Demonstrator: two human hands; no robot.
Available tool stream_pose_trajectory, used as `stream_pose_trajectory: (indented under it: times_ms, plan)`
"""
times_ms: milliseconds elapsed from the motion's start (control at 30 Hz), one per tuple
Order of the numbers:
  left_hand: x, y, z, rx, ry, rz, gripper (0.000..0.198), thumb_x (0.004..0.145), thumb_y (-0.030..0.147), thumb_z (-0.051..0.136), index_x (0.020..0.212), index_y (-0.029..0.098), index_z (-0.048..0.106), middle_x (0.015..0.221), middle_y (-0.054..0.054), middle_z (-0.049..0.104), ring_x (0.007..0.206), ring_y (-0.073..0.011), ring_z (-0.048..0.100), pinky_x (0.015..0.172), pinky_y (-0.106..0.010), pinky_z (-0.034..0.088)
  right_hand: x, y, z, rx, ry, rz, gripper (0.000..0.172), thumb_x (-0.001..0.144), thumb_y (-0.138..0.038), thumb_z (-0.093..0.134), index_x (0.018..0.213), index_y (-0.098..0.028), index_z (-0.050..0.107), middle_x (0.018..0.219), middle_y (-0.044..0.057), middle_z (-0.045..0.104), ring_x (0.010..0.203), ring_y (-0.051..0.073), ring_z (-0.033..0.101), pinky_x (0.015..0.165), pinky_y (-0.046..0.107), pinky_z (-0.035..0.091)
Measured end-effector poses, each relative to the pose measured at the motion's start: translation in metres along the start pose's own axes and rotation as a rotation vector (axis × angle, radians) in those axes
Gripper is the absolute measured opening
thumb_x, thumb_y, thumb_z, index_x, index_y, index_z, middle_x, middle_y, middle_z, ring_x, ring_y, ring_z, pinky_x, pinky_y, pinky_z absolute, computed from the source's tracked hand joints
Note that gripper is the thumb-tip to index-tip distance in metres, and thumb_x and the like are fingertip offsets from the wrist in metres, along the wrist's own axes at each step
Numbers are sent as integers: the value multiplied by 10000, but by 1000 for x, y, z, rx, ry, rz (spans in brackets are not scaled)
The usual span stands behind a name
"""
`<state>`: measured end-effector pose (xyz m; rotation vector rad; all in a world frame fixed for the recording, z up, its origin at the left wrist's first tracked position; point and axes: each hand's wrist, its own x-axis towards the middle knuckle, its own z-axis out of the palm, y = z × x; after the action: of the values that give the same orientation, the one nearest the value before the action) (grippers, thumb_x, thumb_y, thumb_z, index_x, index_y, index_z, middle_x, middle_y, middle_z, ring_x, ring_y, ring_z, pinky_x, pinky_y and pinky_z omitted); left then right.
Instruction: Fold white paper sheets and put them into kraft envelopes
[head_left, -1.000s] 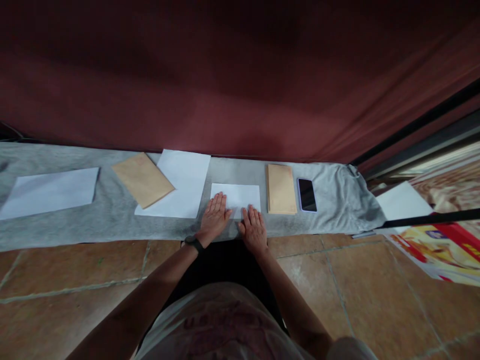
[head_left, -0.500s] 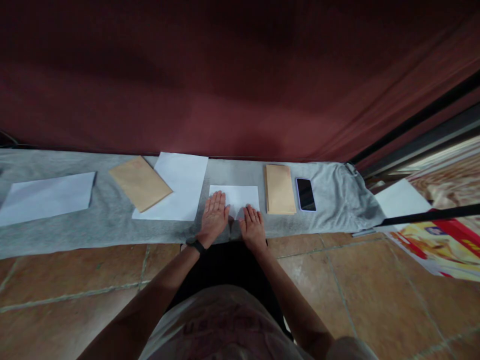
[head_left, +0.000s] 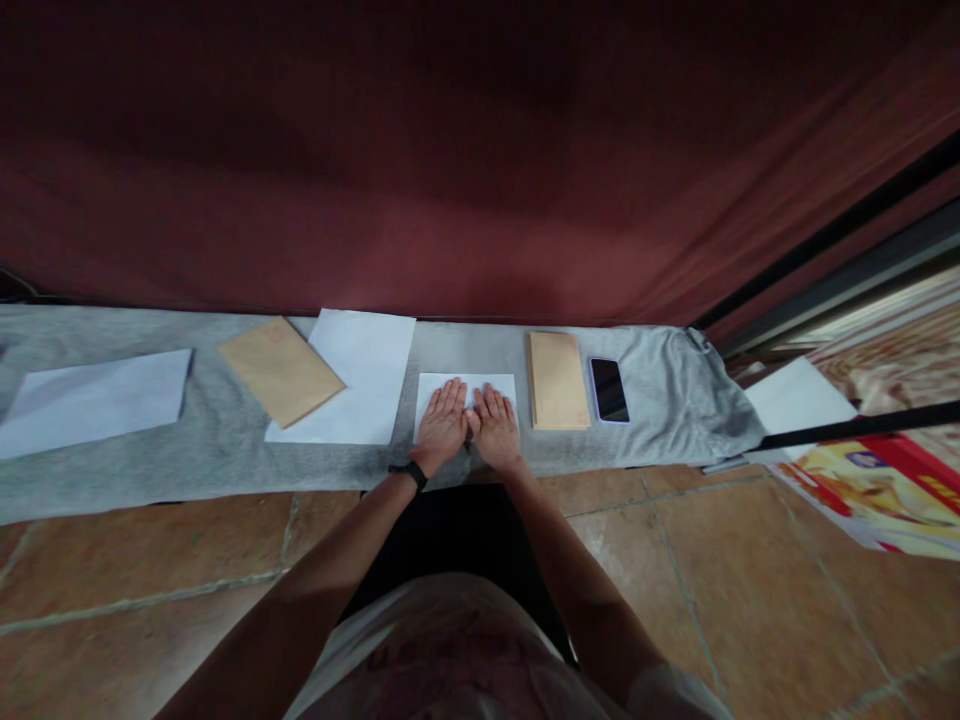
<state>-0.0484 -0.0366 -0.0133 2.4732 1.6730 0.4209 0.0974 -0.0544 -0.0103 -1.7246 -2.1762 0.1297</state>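
A small white sheet of paper (head_left: 429,392), perhaps folded, lies on the grey cloth right in front of me. My left hand (head_left: 443,422) rests flat on it, fingers stretched forward, with a dark band on the wrist. Beside it my right hand (head_left: 495,425) also lies flat on the paper, and the two thumbs touch or nearly touch. Both palms cover most of the sheet's near half. Just to the right sits a stack of brown envelopes (head_left: 559,380). Left of my hands is a larger white sheet (head_left: 367,375), partly under more brown envelopes (head_left: 281,370).
A phone (head_left: 610,390) lies right of the envelope stack. Further white paper (head_left: 97,395) is at the far left of the grey cloth (head_left: 232,455). A dark red upright surface (head_left: 480,240) closes off the back. A colourful box (head_left: 885,490) stands at the right.
Both hands have slid inward across the small paper, the left one to the right and the right one to the left, until they lie side by side.
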Motion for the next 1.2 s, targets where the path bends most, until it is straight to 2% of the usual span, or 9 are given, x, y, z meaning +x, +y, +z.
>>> stream_pose_trajectory:
  times_ms: [200, 367, 533, 633, 800, 967, 1200]
  plan:
    - [-2, -13, 2, 23, 73, -113, 619, 1013, 331, 275, 1567, 54, 276, 1625, -180, 324, 1538, -268, 223, 1248, -491, 240, -1, 9, 3, -30, 45, 67, 600, 1077, -440, 322, 1559, -83, 341, 1610, 205, 336, 1503, 288, 315, 1206, 508, 285]
    - [-7, -22, 2, 22, 129, -178, 627, 1015, 342, 267, 1566, 43, 274, 1625, -195, 311, 1539, -280, 217, 1245, -513, 241, -4, 13, 4, -35, 132, 79, 633, 1076, -442, 300, 1564, -39, 306, 1587, 239, 364, 1484, 314, 349, 1188, 524, 315]
    - [-5, -19, -3, 29, 112, -242, 640, 1014, 344, 256, 1546, -8, 292, 1622, -222, 299, 1542, -296, 204, 1255, -531, 204, 1, 9, 3, -38, 128, 153, 616, 1078, -424, 295, 1525, -7, 376, 1559, 260, 399, 1466, 325, 382, 1182, 536, 323]
    - [0, -10, -3, 23, 87, -206, 634, 1013, 342, 262, 1544, -2, 305, 1623, -213, 304, 1546, -280, 194, 1265, -514, 184, 11, 4, 2, 2, 99, 162, 584, 1082, -413, 281, 1504, -38, 430, 1542, 227, 445, 1454, 304, 406, 1190, 527, 317]
    - [9, 3, 2, -15, 15, -33, 591, 992, 221, 246, 1558, 64, 319, 1616, -162, 353, 1538, -251, 227, 1253, -501, 228, 28, -4, 3, 48, -20, 26, 508, 1087, -360, 267, 1470, -126, 505, 1544, 126, 481, 1469, 250, 386, 1211, 466, 298]
    - [15, 1, 2, 38, -11, -44, 585, 1008, 250, 236, 1546, 44, 337, 1618, -168, 346, 1537, -257, 228, 1253, -478, 221, 34, -1, 7, 2, -37, 47, 491, 1077, -364, 337, 1495, -147, 477, 1578, 135, 427, 1476, 254, 372, 1218, 476, 272]
    - [14, -9, -1, 75, 17, -150, 620, 1019, 333, 249, 1536, 0, 334, 1632, -194, 293, 1537, -271, 229, 1262, -451, 186, 31, 7, 12, -27, 22, 108, 577, 1073, -414, 346, 1536, -72, 386, 1595, 202, 369, 1495, 289, 325, 1214, 495, 260]
